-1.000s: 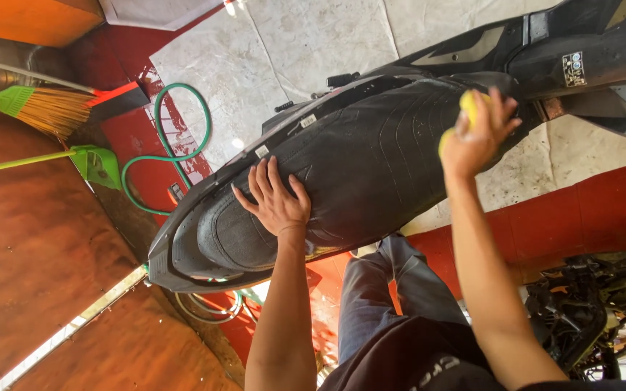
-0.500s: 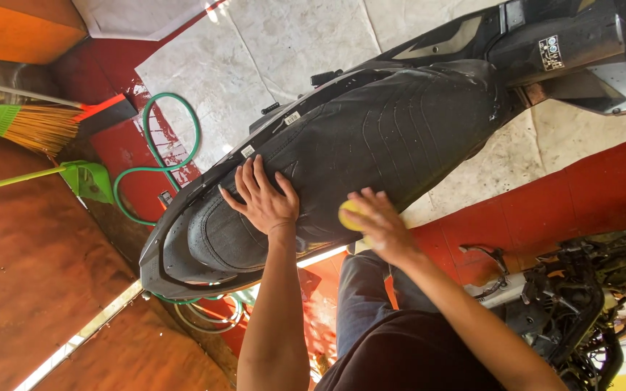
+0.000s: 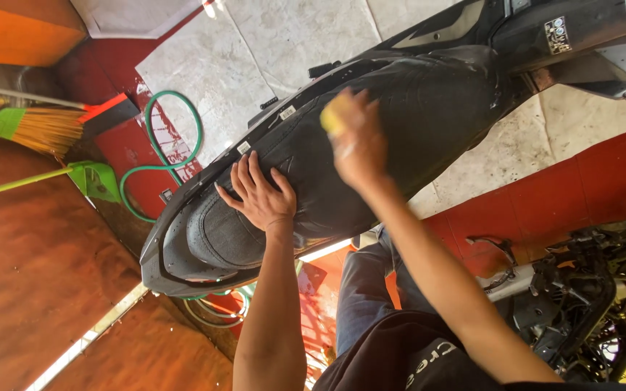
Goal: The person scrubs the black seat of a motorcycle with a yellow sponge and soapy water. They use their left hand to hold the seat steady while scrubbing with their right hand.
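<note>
A black scooter seat (image 3: 414, 137) stretches across the view, wet and glossy. My left hand (image 3: 257, 194) lies flat on its rear part, fingers spread, holding nothing. My right hand (image 3: 357, 137) presses a yellow sponge (image 3: 332, 116) against the middle of the seat; the hand is blurred by motion. Most of the sponge is hidden under my fingers.
The scooter's black body (image 3: 545, 29) continues to the upper right. A green hose (image 3: 155, 137) coils on the wet tiled floor beyond the seat. A broom (image 3: 41, 127) and a green-handled tool (image 3: 88, 177) lie at the left. Another motorbike's engine parts (image 3: 588, 289) stand at the lower right.
My right hand with the sponge swept from the far end of the seat down to the near edge, then back up to the middle. My left hand stayed flat on the seat.
</note>
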